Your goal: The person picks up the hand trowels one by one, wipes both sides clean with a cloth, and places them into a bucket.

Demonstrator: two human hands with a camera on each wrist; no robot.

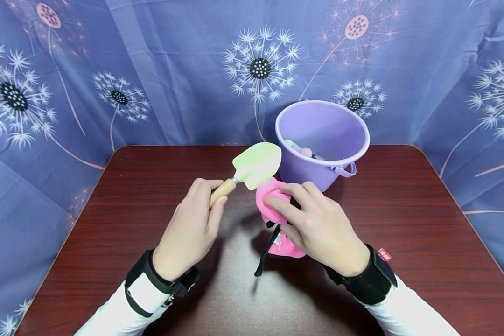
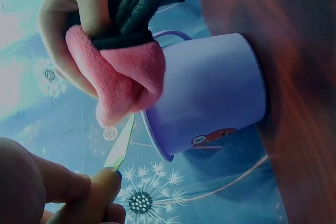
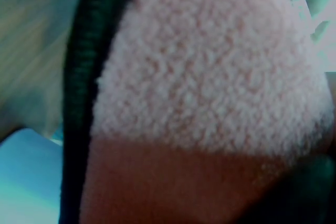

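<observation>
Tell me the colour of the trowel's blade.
Pale green blade, on a wooden handle; clearest in the head view.

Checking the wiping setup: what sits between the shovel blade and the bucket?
Nothing; in the head view the green shovel blade nearly meets the purple bucket, pink cloth just below.

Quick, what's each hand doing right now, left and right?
Left hand: closed around the wooden handle of the green trowel.
Right hand: gripping the pink cloth, fingers curled over it.

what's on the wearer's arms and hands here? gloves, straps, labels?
No gloves: both hands are bare. White long sleeves on both arms. Left hand: black wrist strap with a white panel. Right hand: wide black knit-looking cuff with a small red tag. No cables show.
</observation>
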